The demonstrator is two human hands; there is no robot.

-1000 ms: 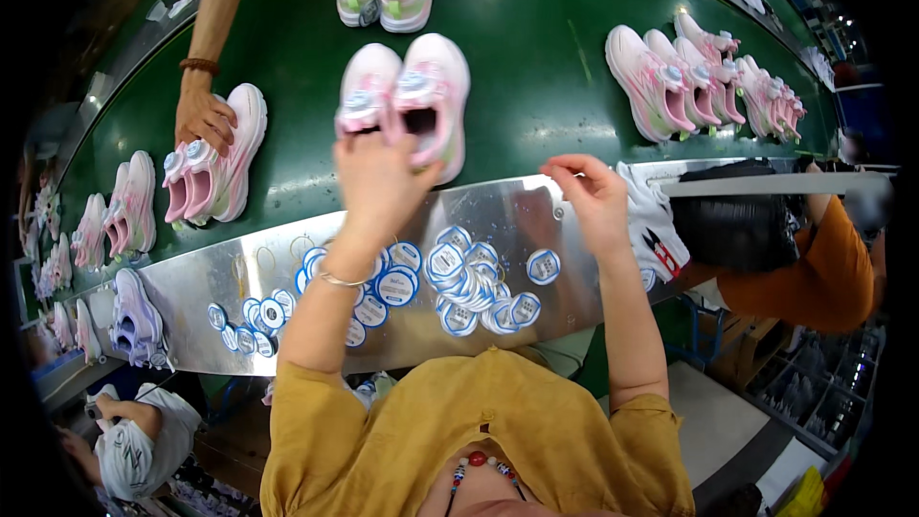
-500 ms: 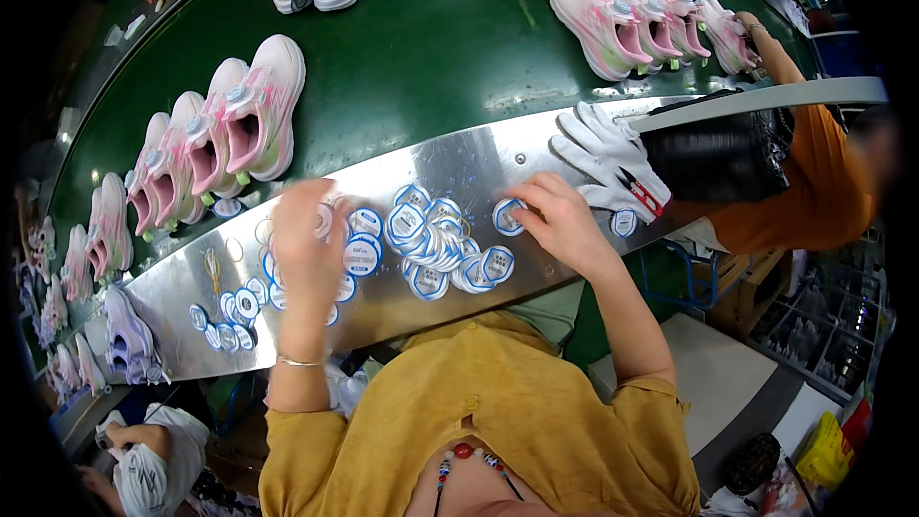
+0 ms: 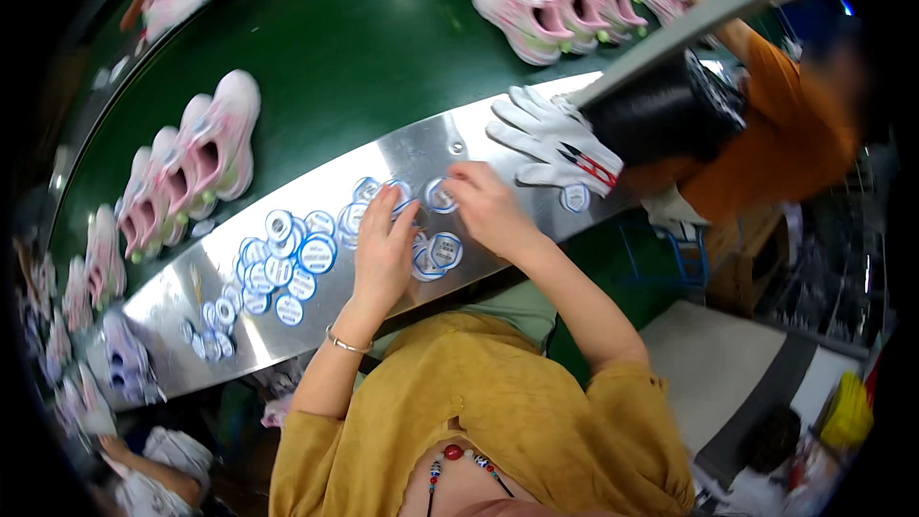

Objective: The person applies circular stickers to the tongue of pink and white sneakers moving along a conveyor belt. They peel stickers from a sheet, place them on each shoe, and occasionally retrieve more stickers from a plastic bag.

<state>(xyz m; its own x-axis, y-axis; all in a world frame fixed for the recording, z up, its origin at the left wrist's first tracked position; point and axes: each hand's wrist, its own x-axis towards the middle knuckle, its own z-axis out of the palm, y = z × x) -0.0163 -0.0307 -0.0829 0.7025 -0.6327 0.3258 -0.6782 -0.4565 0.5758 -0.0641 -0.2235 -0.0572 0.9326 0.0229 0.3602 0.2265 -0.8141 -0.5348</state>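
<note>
My left hand [image 3: 385,251] reaches over the middle pile of round white tags with blue rims [image 3: 356,220]. Its fingers are stretched and a little apart, and they hide part of the pile. Close by on the right, my right hand [image 3: 486,206] has its fingertips closed at the edge of a single round tag [image 3: 440,195]. More tags lie near my left wrist, one with a blue-rimmed face [image 3: 445,250] between the hands. Further left, a broad heap of the same tags [image 3: 278,271] spreads over the metal ledge [image 3: 469,141].
Pink and white sneakers stand in rows on the green belt [image 3: 335,96], left [image 3: 225,139] and right [image 3: 522,19]. A white glove [image 3: 550,139] with red-handled thread snips [image 3: 589,168] lies right, beside a black bag [image 3: 656,115] and grey bar [image 3: 699,29]. A co-worker's orange sleeve [image 3: 766,134] is beyond.
My left hand has moved right, from the left tags to the middle pile, near my right hand. The view has turned. A shoe now shows at the far left near another person's hand.
</note>
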